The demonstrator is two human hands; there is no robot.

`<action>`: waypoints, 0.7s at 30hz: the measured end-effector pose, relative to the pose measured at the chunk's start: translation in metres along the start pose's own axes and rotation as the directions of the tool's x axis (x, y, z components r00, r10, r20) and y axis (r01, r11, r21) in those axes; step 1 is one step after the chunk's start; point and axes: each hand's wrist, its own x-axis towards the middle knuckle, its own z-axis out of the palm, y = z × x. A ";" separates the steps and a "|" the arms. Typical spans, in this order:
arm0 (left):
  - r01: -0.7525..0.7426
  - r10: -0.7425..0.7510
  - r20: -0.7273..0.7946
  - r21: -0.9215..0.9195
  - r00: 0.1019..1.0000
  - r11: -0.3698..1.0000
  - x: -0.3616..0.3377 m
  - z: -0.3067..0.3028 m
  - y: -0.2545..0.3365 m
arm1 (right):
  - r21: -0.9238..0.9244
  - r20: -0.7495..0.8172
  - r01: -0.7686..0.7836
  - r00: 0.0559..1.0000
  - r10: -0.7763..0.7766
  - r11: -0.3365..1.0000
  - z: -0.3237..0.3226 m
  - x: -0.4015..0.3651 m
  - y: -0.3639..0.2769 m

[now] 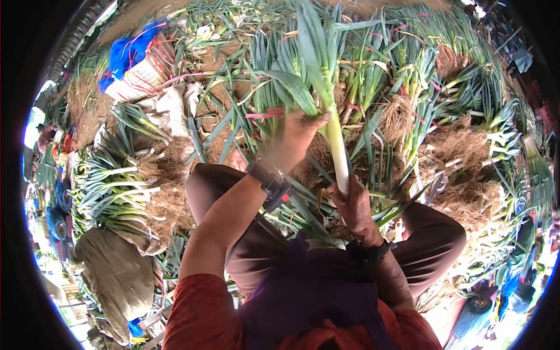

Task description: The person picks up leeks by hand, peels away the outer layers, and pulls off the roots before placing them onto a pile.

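A large leek [336, 143] stands nearly upright in front of me, its green leaves up and its pale stem down. My left hand [294, 137], partly blurred, is closed around it where the leaves meet the stem. Lower down, my right hand [353, 209] grips the pale bottom end, so the root end is hidden in the fingers. Just behind the leek are bundles of leeks [280, 64] with red ties. Loose cut leaves [306, 216] lie below my hands, between my legs.
To my left is a pile of leeks [119, 189] with brown roots. More rooted leeks [461, 149] lie on the right. A basket [143, 73] with blue netting [131, 49] stands at the upper left. A brown cloth sack [114, 271] lies at the lower left.
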 end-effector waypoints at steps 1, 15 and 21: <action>-0.093 0.092 -0.019 -0.067 0.996 0.993 0.002 0.006 0.002 | -0.085 -0.017 0.049 0.999 -0.051 0.995 -0.002 0.000 0.005; -0.563 -0.007 0.805 0.420 0.593 0.712 -0.101 0.074 0.038 | 0.728 0.427 -0.508 0.861 0.276 0.460 -0.031 -0.060 0.043; 0.183 -0.182 0.023 -0.116 0.983 0.976 -0.034 0.013 0.028 | 0.808 0.447 -0.456 0.887 0.116 0.373 -0.040 -0.079 0.019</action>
